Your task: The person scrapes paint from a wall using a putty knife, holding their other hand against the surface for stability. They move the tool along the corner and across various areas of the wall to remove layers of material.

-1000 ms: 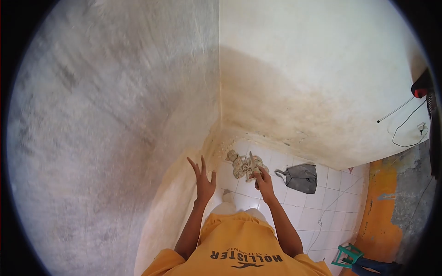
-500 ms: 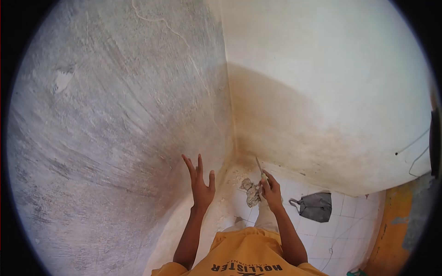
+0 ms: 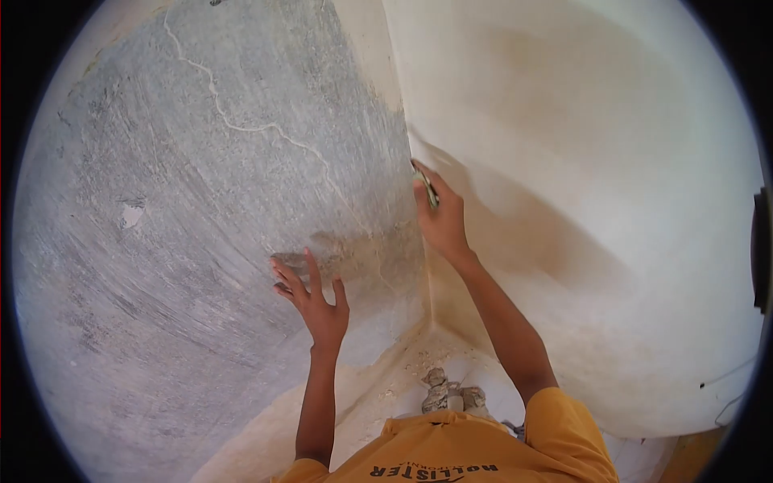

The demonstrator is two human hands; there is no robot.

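Note:
My right hand [image 3: 444,221] is raised to the corner where the two walls meet, closed around a thin-bladed hand tool [image 3: 433,197] with a pale greenish handle. The tool's tip is right at the corner seam [image 3: 414,153]; much of the handle is hidden by my fingers. Lower and to the left, my left hand [image 3: 322,314] has its fingers spread, holding nothing. Its fingertips are at the rough grey wall [image 3: 217,185], over their own shadow. A pale, jagged crack line [image 3: 266,129] runs down this wall toward the corner.
On the right stands the smooth off-white wall [image 3: 580,161], with my arm's shadow across it. Crumpled greyish lumps [image 3: 436,393] lie on the floor below, near loose crumbs at the corner's foot. A dark object [image 3: 760,249] shows at the far right edge, above thin wires [image 3: 729,373].
My right hand has risen with the tool from low over the floor to the wall corner. My left hand has shifted left and up to the grey wall. The view has tilted upward.

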